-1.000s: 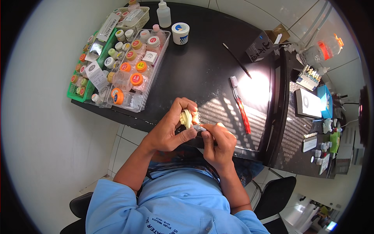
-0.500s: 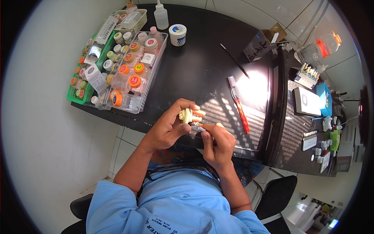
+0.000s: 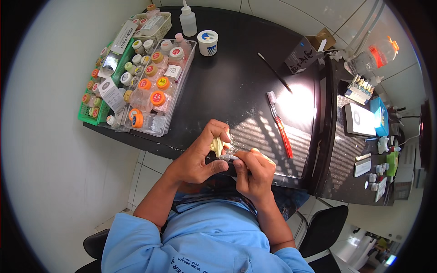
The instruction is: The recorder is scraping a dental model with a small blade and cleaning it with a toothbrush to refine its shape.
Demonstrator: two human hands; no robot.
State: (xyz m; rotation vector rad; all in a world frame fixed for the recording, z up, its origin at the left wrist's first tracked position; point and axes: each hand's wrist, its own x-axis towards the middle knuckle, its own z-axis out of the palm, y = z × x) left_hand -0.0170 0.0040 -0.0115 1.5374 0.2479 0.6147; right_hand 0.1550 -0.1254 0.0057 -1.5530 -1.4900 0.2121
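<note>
My left hand (image 3: pixel 196 158) is closed round a small pale-yellow dental model (image 3: pixel 216 146), holding it just over the near edge of the black table. My right hand (image 3: pixel 256 172) pinches a short, flat, silvery-grey blade-like tool (image 3: pixel 228 157); its exact kind is hard to make out. The tool's tip meets the lower side of the model, close to my left thumb. Pale dust (image 3: pixel 245 132) lies scattered on the table beyond my hands. Part of the model is hidden by my left fingers.
Baskets of capped jars (image 3: pixel 157 100) stand at the left, with a squeeze bottle (image 3: pixel 188 20) and a white tub (image 3: pixel 208 43) behind. Right of my hands lie a red toothbrush (image 3: pixel 282 129) and a thin brush (image 3: pixel 274 72). A side counter (image 3: pixel 339 175) holds small supplies.
My left hand has tilted the model and spread its thumb lower, away from it. The tool now sits slightly lower and further left against the model's underside.
</note>
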